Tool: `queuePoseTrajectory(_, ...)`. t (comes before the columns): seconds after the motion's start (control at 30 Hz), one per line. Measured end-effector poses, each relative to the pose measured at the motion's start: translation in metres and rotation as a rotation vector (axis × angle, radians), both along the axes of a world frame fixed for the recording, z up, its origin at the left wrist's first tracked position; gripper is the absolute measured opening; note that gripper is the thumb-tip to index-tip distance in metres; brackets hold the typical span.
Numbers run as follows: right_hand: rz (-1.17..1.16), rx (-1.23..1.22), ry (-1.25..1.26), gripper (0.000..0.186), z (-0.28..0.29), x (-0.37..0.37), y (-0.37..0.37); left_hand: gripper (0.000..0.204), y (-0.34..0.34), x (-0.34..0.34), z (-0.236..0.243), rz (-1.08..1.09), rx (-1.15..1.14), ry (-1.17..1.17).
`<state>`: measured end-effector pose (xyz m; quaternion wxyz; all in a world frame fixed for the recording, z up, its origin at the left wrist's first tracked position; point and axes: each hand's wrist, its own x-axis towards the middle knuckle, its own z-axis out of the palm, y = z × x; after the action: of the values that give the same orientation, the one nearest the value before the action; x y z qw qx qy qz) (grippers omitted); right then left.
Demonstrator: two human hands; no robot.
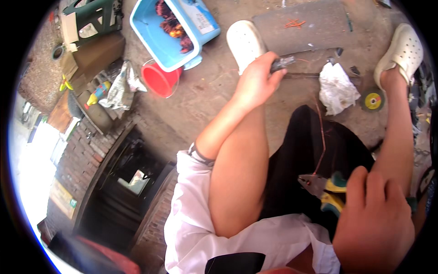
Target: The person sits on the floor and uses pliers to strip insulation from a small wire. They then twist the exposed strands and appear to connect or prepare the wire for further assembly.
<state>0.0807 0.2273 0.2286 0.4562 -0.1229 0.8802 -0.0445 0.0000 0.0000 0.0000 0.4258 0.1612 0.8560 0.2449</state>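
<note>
I see the R hand [374, 219], lower R of frame, closed round the pliers [336, 183] (yellow & green handles); a thin copper wire [323, 137] runs up from their head, R of center. The L hand [258, 82], upper center, grips a small grey piece [283, 63], kind unclear on my feed. Hands well apart. Upper R, on the floor [205, 98]: white bag [336, 89] & yellow-centered disc [373, 101]. Upper L: blue tub [148, 34] w/ dark-red contents [172, 28], red bucket [159, 81] just below.
</note>
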Motion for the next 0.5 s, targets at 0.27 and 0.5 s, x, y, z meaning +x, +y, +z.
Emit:
queuePoseTrajectory(0.27, 0.439, -0.297, -0.014, 0.017, -0.001, -0.01, 0.008, 0.026, -0.001, 0.01, 0.0, 0.152, 0.18, -0.19)
queuePoseTrajectory(0.5, 0.094, -0.783, 0.001, 0.014, -0.09, -0.027, 0.046, 0.026, -0.016, -0.001, 0.005, 0.143, 0.17, 0.116)
